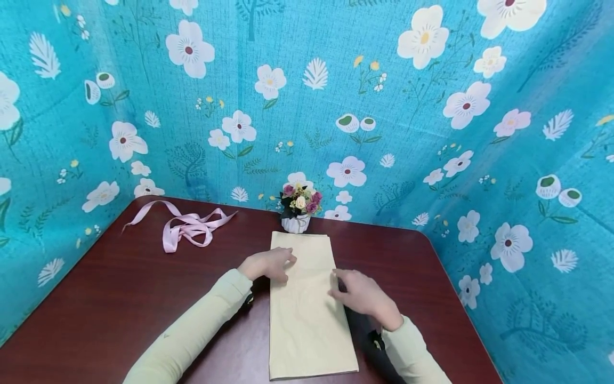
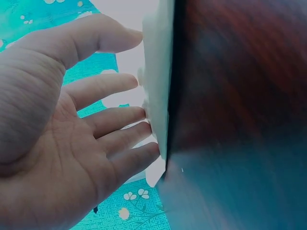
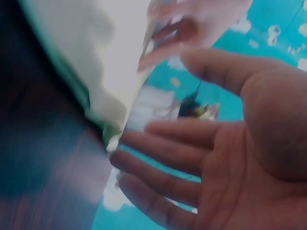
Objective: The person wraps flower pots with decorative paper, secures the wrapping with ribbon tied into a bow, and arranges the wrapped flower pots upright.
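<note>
A long cream folded cloth [image 1: 307, 330] lies flat on the table, running from near the flowerpot toward the front edge. Over its left side, near the far end, is my left hand [image 1: 271, 264]. In the left wrist view its fingers [image 2: 122, 122] are extended, their tips at the cloth [image 2: 157, 86]. My right hand [image 1: 362, 292] hovers by the cloth's right edge, a little nearer to me. Its fingers [image 3: 163, 179] look loosely spread in the right wrist view, beside the cloth [image 3: 103, 62]. Neither hand grips anything.
A pink ribbon [image 1: 192, 226] lies loosely looped at the back left of the dark red table [image 1: 120, 298]. Behind the cloth stands a small white pot [image 1: 296, 224] of artificial flowers [image 1: 300, 200]. A blue flowered curtain [image 1: 297, 117] surrounds the table's back and sides.
</note>
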`<state>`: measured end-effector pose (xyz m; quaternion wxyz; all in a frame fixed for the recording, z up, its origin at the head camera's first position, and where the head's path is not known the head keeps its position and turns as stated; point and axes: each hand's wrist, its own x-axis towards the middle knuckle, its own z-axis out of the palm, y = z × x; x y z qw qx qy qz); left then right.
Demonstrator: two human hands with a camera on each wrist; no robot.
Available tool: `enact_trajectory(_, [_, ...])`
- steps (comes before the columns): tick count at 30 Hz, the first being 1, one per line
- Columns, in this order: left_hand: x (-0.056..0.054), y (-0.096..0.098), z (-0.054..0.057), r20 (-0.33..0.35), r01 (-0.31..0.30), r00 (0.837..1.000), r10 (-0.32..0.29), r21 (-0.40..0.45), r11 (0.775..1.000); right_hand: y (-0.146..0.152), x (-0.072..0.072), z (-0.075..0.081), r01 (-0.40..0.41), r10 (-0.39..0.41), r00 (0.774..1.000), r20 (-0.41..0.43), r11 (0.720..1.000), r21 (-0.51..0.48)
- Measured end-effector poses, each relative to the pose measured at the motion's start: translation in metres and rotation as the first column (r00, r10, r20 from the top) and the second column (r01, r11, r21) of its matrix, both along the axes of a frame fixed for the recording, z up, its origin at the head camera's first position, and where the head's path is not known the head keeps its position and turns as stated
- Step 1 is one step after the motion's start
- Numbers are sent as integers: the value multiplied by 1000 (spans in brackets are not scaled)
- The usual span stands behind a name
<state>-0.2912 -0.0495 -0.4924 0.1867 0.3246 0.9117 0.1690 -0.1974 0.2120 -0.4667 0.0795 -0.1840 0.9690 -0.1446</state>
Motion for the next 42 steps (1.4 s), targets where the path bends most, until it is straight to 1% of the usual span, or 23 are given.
enact_trajectory(1, [0,0,0,2,1,1000,-1,3,1000,3,-5,-1,43,-43,999,4,999,-13])
enact_trajectory(3, [0,0,0,4,1,1000,-1,10,1000,7,-12,-5,103,-103,995,1,994,-23])
enact_trajectory(6, [0,0,-1,2,6,1000,-6,22,1000,12,-20,-11,138,-138,990,8,989,-49])
enact_trajectory(8, [0,-1,-2,-6,18,1000,-18,30,999,13,-22,-15,130,-129,991,20,988,-87])
enact_trajectory(11, [2,0,-5,-37,47,998,-46,35,998,13,-22,-19,109,-105,994,36,982,-151])
enact_trajectory(13, [2,1,-7,-56,60,997,-58,34,998,13,-21,-20,104,-99,994,37,980,-173])
enact_trajectory(16, [3,3,-9,-80,72,994,-69,34,997,12,-19,-18,123,-120,992,27,971,-203])
enact_trajectory(19, [3,5,-9,-97,69,993,-65,46,997,11,-19,-14,143,-145,989,9,961,-238])
enact_trajectory(21, [4,6,-9,-105,70,993,-63,68,995,10,-19,-11,152,-157,988,-1,952,-265])
enact_trajectory(24, [5,7,-8,-116,81,991,-67,115,990,9,-20,-7,141,-151,988,-6,935,-325])
enact_trajectory(27, [8,10,-8,-171,103,983,-73,175,979,7,-19,-3,113,-127,992,-7,906,-407])
enact_trajectory(28, [10,12,-8,-193,103,979,-62,210,972,7,-19,-2,100,-116,993,-9,896,-432])
enact_trajectory(30, [15,18,-7,-239,77,971,-6,290,954,5,-18,1,74,-96,995,-22,879,-472])
enact_trajectory(31, [17,21,-5,-255,54,966,36,338,940,3,-17,3,65,-91,995,-31,873,-484])
enact_trajectory(32, [20,24,-2,-262,24,961,86,391,920,2,-17,5,52,-85,995,-44,867,-495])
enact_trajectory(33, [23,27,1,-256,-10,957,139,447,894,0,-16,6,37,-76,995,-57,862,-505])
enact_trajectory(35, [30,33,8,-217,-79,948,232,546,834,-3,-14,10,6,-54,996,-76,852,-524])
enact_trajectory(37, [37,36,16,-162,-135,944,288,607,783,-7,-12,14,-31,-21,996,-91,840,-542])
enact_trajectory(38, [40,37,19,-133,-162,942,308,622,766,-9,-11,15,-56,2,995,-99,835,-547])
enact_trajectory(39, [44,38,22,-103,-191,940,324,629,753,-10,-10,15,-83,27,994,-108,830,-552])
enact_trajectory(42, [49,39,32,-52,-245,933,357,635,733,-14,-10,16,-176,114,983,-144,814,-553])
